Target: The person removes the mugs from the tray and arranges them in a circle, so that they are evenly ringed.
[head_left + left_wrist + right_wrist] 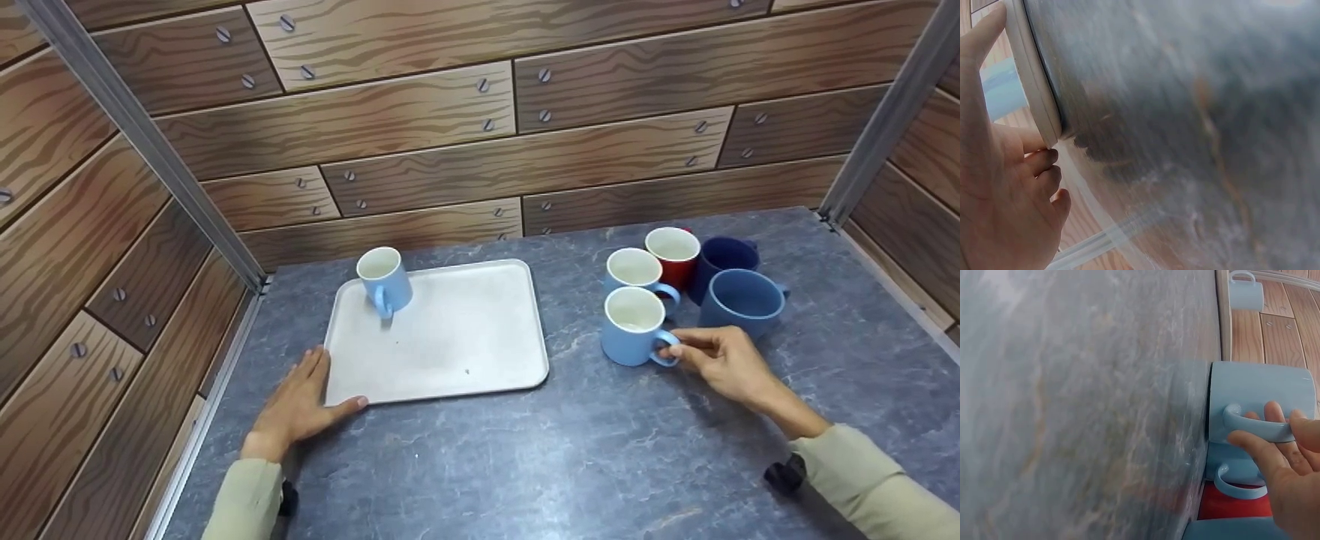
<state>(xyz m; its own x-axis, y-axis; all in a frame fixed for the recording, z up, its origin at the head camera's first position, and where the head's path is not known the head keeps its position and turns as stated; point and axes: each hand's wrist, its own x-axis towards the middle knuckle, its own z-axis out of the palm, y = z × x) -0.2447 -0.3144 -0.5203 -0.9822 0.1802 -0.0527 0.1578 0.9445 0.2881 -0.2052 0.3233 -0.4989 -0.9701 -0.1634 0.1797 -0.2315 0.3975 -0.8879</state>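
Observation:
My right hand (724, 367) pinches the handle of a light blue mug (628, 341) with a white inside, which stands upright right of the tray. In the right wrist view, thumb and fingers are around that mug's handle (1258, 429). My left hand (300, 405) rests at the near left corner of a white tray (465, 330), fingers along its left side and thumb on the front rim. The left wrist view shows the extended thumb and fingers against the tray edge (1033, 84). Another light blue mug (395, 291) stands upright at the tray's back left corner.
Close behind the gripped mug stand another light blue mug (632, 266), a red mug (677, 270), a dark blue mug (720, 262) and a wide blue cup (739, 304). Wood-patterned walls (420, 150) border the grey marbled table (480, 465) at the back and sides.

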